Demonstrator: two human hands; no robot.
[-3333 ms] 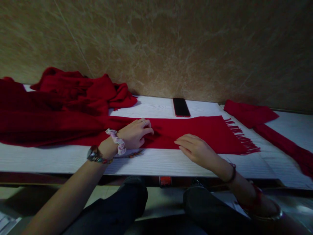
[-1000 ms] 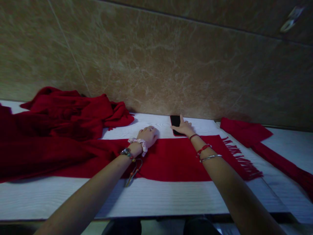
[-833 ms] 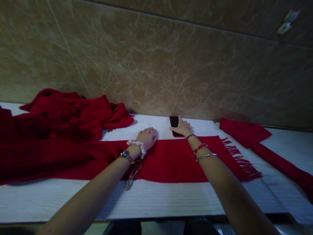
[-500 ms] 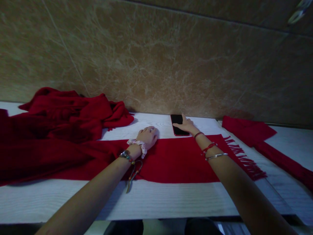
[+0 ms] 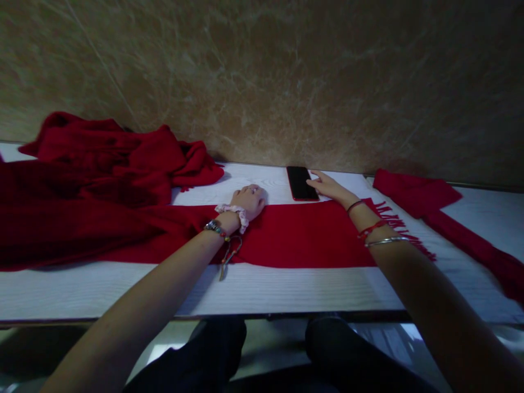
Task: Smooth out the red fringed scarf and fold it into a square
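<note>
A red fringed scarf (image 5: 311,237) lies spread across the white table. My left hand (image 5: 249,201) rests at its far edge, back up, with the fingers curled under. Whatever those fingers hold, if anything, is hidden. Just beyond the scarf, a black-screened phone with a red edge (image 5: 301,184) lies flat on the table. My right hand (image 5: 325,184) is at the phone's right edge, thumb and forefinger apart, the thumb tip reaching the screen's side. It does not grip the phone.
A rumpled heap of red cloth (image 5: 110,155) fills the left side against the brown marbled wall (image 5: 262,82). On the right lies another folded red cloth (image 5: 415,191) with a long strip trailing forward. The table's front edge (image 5: 282,315) runs above my legs.
My right hand has slid right, from lying over the phone to its right edge. The whole scene sits higher as the camera tilts down. My left hand stays in place on the scarf.
</note>
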